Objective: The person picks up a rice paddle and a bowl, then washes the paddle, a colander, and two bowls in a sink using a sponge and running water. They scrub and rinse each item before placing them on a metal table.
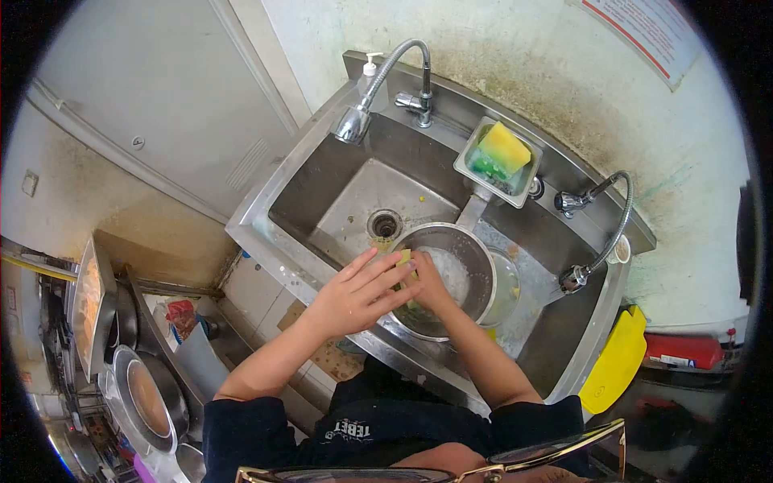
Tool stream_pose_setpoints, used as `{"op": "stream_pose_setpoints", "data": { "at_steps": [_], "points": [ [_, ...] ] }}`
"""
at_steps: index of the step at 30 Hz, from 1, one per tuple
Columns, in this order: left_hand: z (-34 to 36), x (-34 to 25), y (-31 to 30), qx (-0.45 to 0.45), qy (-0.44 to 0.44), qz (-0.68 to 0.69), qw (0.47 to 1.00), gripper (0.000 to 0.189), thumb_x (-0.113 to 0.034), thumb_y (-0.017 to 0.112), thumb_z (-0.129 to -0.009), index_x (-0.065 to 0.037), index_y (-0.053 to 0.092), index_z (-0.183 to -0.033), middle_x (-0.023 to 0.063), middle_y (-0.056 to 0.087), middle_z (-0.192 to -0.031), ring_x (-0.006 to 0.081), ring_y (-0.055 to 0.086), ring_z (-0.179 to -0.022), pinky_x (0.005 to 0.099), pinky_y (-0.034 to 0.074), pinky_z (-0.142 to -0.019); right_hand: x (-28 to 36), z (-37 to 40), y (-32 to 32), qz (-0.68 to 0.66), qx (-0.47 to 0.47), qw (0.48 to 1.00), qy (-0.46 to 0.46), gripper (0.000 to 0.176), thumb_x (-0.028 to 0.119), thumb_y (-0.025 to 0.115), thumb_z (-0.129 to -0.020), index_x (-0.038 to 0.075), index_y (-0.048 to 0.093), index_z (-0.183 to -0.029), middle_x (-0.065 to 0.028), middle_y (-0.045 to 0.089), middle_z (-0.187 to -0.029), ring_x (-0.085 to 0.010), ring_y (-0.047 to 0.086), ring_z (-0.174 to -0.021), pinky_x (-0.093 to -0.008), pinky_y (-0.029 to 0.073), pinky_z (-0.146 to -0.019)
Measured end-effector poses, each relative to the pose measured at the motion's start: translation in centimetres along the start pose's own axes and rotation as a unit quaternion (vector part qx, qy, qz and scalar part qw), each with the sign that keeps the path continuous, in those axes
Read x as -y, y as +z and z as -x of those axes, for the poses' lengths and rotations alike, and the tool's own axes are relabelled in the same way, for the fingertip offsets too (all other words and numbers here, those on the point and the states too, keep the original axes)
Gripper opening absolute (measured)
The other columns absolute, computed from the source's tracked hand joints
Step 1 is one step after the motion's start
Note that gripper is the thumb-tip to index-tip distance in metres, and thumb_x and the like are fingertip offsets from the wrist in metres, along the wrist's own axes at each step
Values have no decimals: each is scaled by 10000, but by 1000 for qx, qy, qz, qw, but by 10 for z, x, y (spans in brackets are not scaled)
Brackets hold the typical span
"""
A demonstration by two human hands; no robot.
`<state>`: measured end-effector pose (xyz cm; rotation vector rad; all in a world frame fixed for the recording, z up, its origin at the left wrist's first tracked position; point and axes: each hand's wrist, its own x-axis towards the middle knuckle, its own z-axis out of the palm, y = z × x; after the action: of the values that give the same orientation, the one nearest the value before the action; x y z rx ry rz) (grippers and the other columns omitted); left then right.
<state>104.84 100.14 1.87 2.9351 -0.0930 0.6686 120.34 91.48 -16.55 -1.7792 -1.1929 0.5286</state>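
Observation:
Both hands are over a round metal pot [483, 256] straddling the divider of a double steel sink. My left hand [358, 296] has its fingers stretched out and reaches over the pot's left rim. Close against those fingers, my right hand [431, 283] is curled round a yellow-green sponge [405, 257], partly covered by the left fingers. Whitish, wet suds show inside the pot. Under its right side lies a clear round lid or dish [509, 282], mostly hidden.
A small steel tray [463, 163] with a yellow-green sponge block [505, 149] sits on the sink's back ledge. Two flexible faucets [352, 125] [573, 278] overhang the basins. A pump bottle [369, 71] stands behind. At right is a yellow board [616, 362]; pans [145, 394] are at left.

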Motion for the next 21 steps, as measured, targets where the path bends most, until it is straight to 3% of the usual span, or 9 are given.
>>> {"op": "stream_pose_setpoints", "data": {
  "at_steps": [5,7,8,10,11,13,16,18,21],
  "points": [
    [5,10,15,-23,-10,18,1000,402,-84,542,-768,-158,543,-1164,88,501,-1217,254,441,-1175,409,333,-993,14,-3,-10,-1,31,999,42,349,170,592,-777,-18,456,-1038,-220,480,-1030,-398,466,-989,-427,388,-849],
    [9,19,55,-169,-221,185,943,443,-30,550,-759,-99,519,-1195,112,501,-1224,242,448,-1175,382,342,-986,19,-2,-11,-7,37,997,66,356,171,594,-776,-21,454,-1040,-221,482,-1027,-398,469,-988,-426,389,-851],
    [14,23,89,-168,-218,192,942,443,-30,550,-759,-99,519,-1195,112,501,-1224,242,448,-1175,382,342,-986,22,-2,-13,-17,38,997,59,354,168,590,-779,-20,453,-1046,-223,484,-1026,-400,471,-984,-426,389,-851],
    [20,31,152,-262,-433,435,745,507,42,536,-738,-34,475,-1236,114,487,-1253,218,445,-1178,341,345,-982,26,-2,-11,-20,34,998,55,353,165,585,-781,-19,452,-1052,-225,487,-1026,-401,473,-980,-426,390,-851],
    [16,30,156,-260,-428,442,744,507,42,536,-738,-34,475,-1236,114,487,-1253,218,445,-1178,341,345,-982,27,0,-6,-21,31,999,38,346,155,577,-785,-12,454,-1062,-229,487,-1034,-403,471,-984,-431,390,-848],
    [11,28,160,-189,-488,634,570,604,126,474,-686,-22,441,-1270,92,451,-1296,186,426,-1189,295,329,-987,35,8,-4,17,33,999,4,335,146,546,-803,6,456,-1094,-231,487,-1071,-403,480,-982,-454,396,-828],
    [5,30,152,-214,-503,678,491,695,179,399,-604,-8,438,-1272,80,426,-1324,185,415,-1205,273,317,-993,46,32,-18,67,147,987,23,323,161,521,-809,9,467,-1090,-214,524,-1019,-398,499,-955,-467,403,-811],
    [10,36,159,-227,-501,684,480,742,184,351,-537,9,459,-1250,68,414,-1337,178,414,-1207,257,327,-982,49,43,-49,86,171,981,12,260,167,512,-795,18,533,-1007,-193,557,-940,-380,519,-929,-450,421,-790],
    [5,34,149,-226,-513,641,524,737,163,361,-517,16,481,-1229,74,454,-1302,181,463,-1161,237,383,-921,50,42,-105,251,304,918,-29,192,153,529,-753,38,594,-892,-155,584,-881,-334,542,-929,-412,441,-780]
  ]
}}
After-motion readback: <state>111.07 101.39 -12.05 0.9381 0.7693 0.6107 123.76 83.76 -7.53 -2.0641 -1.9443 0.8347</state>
